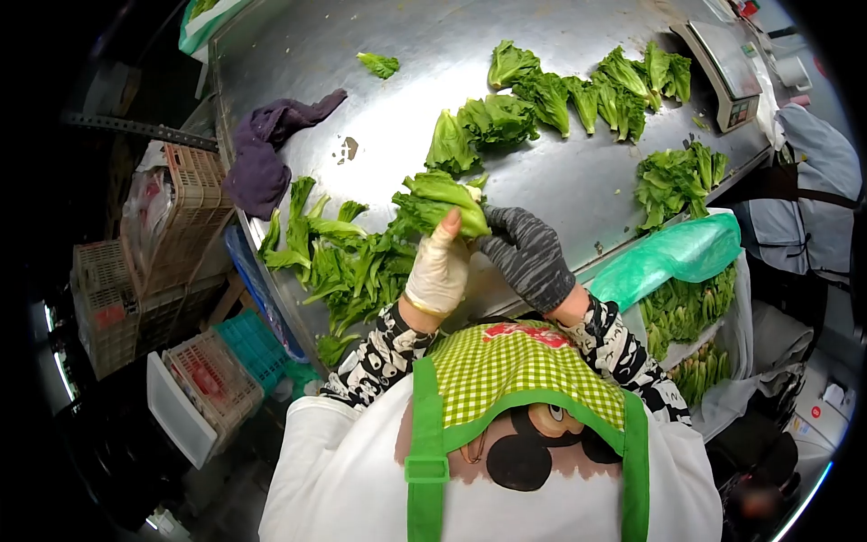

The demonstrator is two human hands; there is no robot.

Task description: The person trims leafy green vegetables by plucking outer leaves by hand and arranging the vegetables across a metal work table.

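Observation:
A green lettuce head (432,199) is held over the near edge of the metal table, its pale stem end turned right. My left hand (439,271), in a whitish glove with the thumb tip bare, is closed around it from below. My right hand (528,260), in a dark grey knitted glove, has its fingers curled against the stem end; its fingertips are partly hidden. Left of my hands lies a pile of loose lettuce leaves (348,266). Just beyond the held head, another lettuce head (452,144) rests on the table.
Several lettuce heads (546,99) form a row across the metal table (406,113), toward a scale (720,72). A purple cloth (271,149) lies at the left edge. More lettuce (673,181) sits at right, above a lettuce-filled crate with green plastic (677,257). Plastic baskets (194,194) stand left.

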